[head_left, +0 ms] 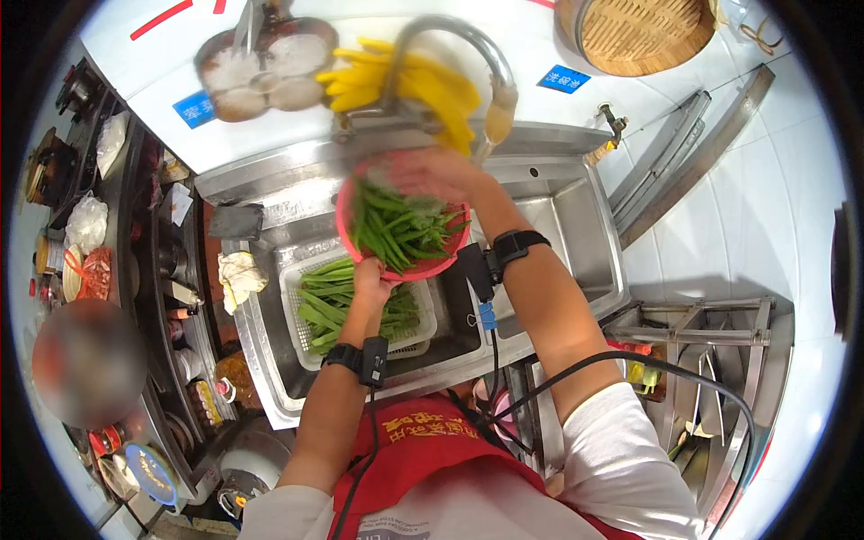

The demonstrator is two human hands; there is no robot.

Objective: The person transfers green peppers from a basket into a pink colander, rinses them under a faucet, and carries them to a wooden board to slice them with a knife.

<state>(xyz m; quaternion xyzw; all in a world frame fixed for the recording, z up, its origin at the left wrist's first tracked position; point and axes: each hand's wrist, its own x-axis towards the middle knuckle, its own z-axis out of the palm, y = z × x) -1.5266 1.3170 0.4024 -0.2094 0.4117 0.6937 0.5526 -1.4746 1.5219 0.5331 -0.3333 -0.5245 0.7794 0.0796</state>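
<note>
A pink-red basket [423, 269] full of green peppers [393, 225] is held over the left sink basin, tilted a little. My left hand [370, 277] grips its near rim. At the far side of the basket, my right hand [436, 174] is smeared by motion, so its fingers cannot be made out. Below, in the left basin, a white basket [290, 292] holds long green bean-like vegetables [328, 304]; the pink-red basket partly hides it.
Behind the basket stands a curved faucet [450, 29], with yellow gloves [432, 83] hanging by it. The right basin [562, 225] is beside the left one. Loaded shelves [148, 270] stand at the left. A black cable [666, 360] runs from my body to the right.
</note>
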